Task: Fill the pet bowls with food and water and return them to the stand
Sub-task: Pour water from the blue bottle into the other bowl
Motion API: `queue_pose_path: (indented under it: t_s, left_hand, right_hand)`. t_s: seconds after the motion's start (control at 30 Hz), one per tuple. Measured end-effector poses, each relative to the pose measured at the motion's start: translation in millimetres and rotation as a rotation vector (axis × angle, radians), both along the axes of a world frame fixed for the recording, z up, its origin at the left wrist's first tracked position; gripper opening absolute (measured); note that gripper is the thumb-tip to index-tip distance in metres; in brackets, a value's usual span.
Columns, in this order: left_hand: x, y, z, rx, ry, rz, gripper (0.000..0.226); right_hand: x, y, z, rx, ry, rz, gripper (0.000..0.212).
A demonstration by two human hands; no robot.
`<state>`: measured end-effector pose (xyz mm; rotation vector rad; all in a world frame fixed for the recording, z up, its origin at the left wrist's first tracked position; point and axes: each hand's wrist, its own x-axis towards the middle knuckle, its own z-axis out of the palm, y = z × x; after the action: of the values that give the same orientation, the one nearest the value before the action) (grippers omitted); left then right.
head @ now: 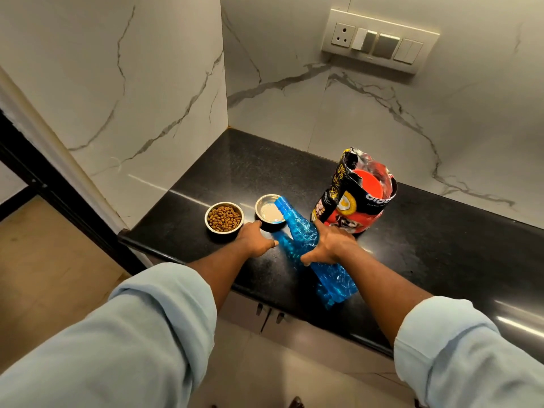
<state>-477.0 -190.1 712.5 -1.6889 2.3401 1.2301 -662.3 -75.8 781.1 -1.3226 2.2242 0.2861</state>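
Spillage looks the risk: right hand [329, 245] grips the blue bottle [300, 228], tipped with its mouth over the water bowl [260, 206] on the surface [426, 245]; too steep a tilt could slop past the rim. Left hand [254, 240] lies flat, fingers [255, 225] touching that bowl beside the kibble bowl [208, 216].

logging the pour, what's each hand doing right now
left hand: against the water bowl, grip cannot be told
right hand: holding the blue bottle
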Motion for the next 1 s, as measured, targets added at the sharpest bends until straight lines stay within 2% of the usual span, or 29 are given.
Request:
queue_pose_path:
  t_s: [0.3, 0.53, 1.0]
  left_hand:
    - [-1.5, 2.9, -3.5, -0.035, -0.034, -0.033, 0.094]
    - [-7.2, -0.1, -1.6, -0.092, -0.255, -0.217, 0.087]
    - [-3.4, -3.2, -6.7, -0.114, -0.241, -0.218, 0.088]
  right_hand:
    - [0.8, 2.2, -1.0, 0.017, -0.013, 0.008, 0.12]
    - [1.9, -0.2, -3.7, 0.03, -0.013, 0.003, 0.118]
    - [3.0, -1.2, -5.5, 0.027, 0.021, 0.013, 0.112]
